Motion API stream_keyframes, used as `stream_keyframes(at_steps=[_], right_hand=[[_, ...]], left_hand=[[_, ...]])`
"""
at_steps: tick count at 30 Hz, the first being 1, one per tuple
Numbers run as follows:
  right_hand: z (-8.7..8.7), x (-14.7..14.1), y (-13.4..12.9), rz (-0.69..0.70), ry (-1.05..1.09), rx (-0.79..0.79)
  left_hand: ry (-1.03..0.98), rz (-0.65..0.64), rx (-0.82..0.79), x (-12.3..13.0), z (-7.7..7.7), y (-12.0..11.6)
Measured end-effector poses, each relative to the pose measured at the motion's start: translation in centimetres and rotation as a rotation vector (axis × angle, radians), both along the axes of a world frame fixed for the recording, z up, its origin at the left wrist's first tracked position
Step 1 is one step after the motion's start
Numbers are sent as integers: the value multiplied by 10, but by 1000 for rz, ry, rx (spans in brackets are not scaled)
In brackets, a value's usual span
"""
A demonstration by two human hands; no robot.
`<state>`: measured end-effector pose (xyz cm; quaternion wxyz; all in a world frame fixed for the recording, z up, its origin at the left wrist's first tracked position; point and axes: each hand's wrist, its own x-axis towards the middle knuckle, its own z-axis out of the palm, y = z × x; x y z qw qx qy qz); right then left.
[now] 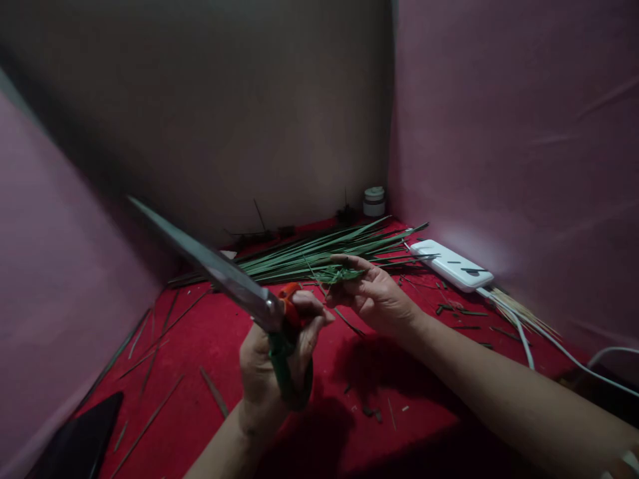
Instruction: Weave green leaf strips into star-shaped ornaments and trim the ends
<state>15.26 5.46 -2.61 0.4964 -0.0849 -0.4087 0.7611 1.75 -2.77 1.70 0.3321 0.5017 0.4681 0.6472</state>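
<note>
My left hand (260,364) is wrapped round the handles of a large pair of scissors (222,271). One handle is orange, the other dark green, and the long blades lie together, pointing up and to the left. To its right, my right hand (378,299) pinches a small bunched piece of green leaf strips (340,273), possibly woven, between thumb and fingers. A thin stem sticks up from that piece. The scissors and the leaf piece are apart. Behind both hands lies a spread pile of long green leaf strips (284,256).
A white power strip (452,266) with white cables (554,339) sits at the right wall. Leaf scraps (372,414) litter the red cloth (200,346). A small white lidded jar (374,201) stands in the back corner, and a flat black object (84,436) lies at the front left.
</note>
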Motion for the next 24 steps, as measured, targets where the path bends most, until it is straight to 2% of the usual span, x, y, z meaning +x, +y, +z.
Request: stream_keyframes(at_steps=[3, 6, 10, 13, 17, 21, 24], right_hand=[[0, 2, 3, -9, 19, 8], [0, 4, 6, -21, 35, 43], [1, 8, 10, -48, 26, 99], [2, 10, 13, -54, 23, 121], [5, 14, 16, -147, -25, 200], [8, 18, 15, -324, -191, 418], [7, 20, 11, -408, -278, 552]], left_hand=[[-99, -104, -116, 0, 1, 0], [-193, -144, -169, 0, -6, 2], [-111, -42, -72, 4, -17, 2], [-5, 28, -29, 5, -19, 2], [70, -29, -84, -4, -13, 9], [-175, -103, -85, -16, -12, 21], [-285, -239, -151, -20, -15, 24]])
